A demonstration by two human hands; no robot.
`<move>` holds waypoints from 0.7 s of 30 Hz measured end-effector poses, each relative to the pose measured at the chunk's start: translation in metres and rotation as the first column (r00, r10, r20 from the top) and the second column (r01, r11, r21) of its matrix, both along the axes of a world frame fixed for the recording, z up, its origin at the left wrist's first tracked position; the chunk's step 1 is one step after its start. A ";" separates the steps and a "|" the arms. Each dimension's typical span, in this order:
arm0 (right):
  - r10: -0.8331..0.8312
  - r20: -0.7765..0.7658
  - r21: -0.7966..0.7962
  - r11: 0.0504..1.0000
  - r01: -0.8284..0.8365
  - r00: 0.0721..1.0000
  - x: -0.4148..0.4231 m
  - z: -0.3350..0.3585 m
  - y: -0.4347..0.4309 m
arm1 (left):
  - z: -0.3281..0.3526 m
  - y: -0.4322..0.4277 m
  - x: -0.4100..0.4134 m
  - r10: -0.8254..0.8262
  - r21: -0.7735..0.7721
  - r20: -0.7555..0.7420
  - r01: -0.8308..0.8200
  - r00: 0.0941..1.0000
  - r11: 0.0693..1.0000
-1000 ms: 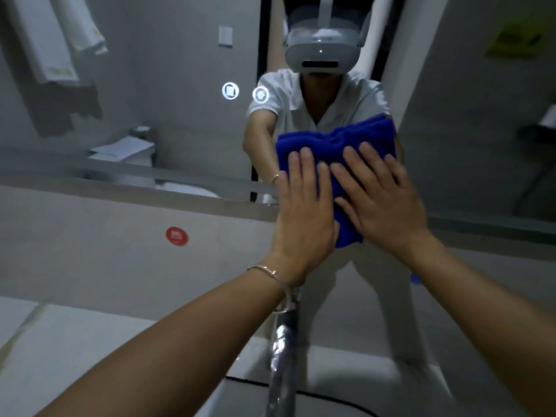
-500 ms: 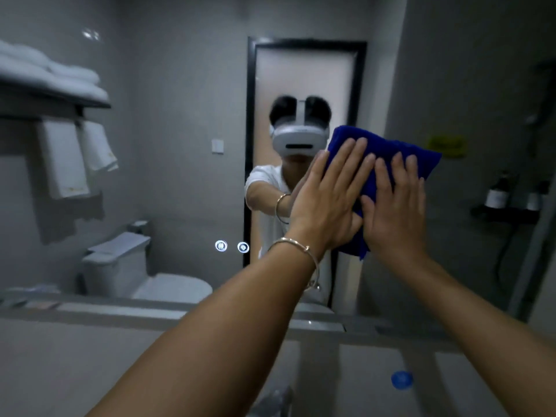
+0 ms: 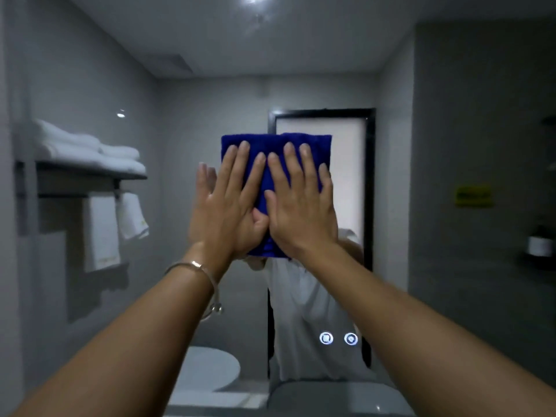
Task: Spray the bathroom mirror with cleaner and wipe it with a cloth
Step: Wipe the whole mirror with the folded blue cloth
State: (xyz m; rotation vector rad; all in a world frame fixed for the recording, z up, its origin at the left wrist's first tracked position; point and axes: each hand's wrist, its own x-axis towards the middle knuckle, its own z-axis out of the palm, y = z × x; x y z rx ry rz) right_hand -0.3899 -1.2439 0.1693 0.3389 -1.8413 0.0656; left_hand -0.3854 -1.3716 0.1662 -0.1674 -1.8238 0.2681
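Grey bathroom walls fill the mirror (image 3: 451,115) you face. Left of the cloth (image 3: 275,147), folded towels (image 3: 90,152) sit on a shelf (image 3: 90,175) with two more hanging below; lower down, a toilet (image 3: 207,368) shows. Right of the cloth, a dark-framed door (image 3: 346,130) stands behind your reflection, two lit icons (image 3: 338,338) glow low on the glass, and a yellow sign (image 3: 474,196) and a bottle (image 3: 540,245) lie farther right.

Your cloth is deep blue, folded to a rough square, pressed flat on the glass and hiding your reflected head. Your left hand (image 3: 224,212), with a bracelet (image 3: 195,266) at the wrist, lies flat with splayed fingers over the cloth's left half; your right hand (image 3: 301,209) lies flat on its right half, neither clenched.

Half a second ago the cloth sat tilted beside the reflected head; now it is squared, and your view has risen.
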 end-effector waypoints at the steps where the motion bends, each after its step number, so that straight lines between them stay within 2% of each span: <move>1: -0.006 -0.016 0.005 1.000 0.006 1.000 -0.001 -0.003 -0.010 | -0.003 -0.011 -0.003 -0.027 0.001 -0.014 0.027 1.000 1.000; 7: -0.026 -0.023 0.065 0.998 0.027 0.999 0.000 -0.004 -0.011 | -0.004 -0.018 -0.007 -0.124 -0.007 -0.018 0.124 0.992 0.992; 11: 0.009 -0.027 0.165 0.986 -0.005 1.000 0.002 0.000 0.010 | -0.005 0.000 -0.006 -0.151 0.030 0.007 0.151 0.988 0.988; 16: 0.068 -0.108 0.162 0.986 -0.050 0.992 0.002 0.004 0.063 | -0.005 0.051 -0.005 -0.196 0.031 -0.001 0.196 0.981 0.980; 21: 0.055 -0.118 0.169 0.985 -0.035 0.991 0.006 0.001 0.141 | -0.007 0.131 -0.001 -0.226 0.042 -0.010 0.227 0.974 0.973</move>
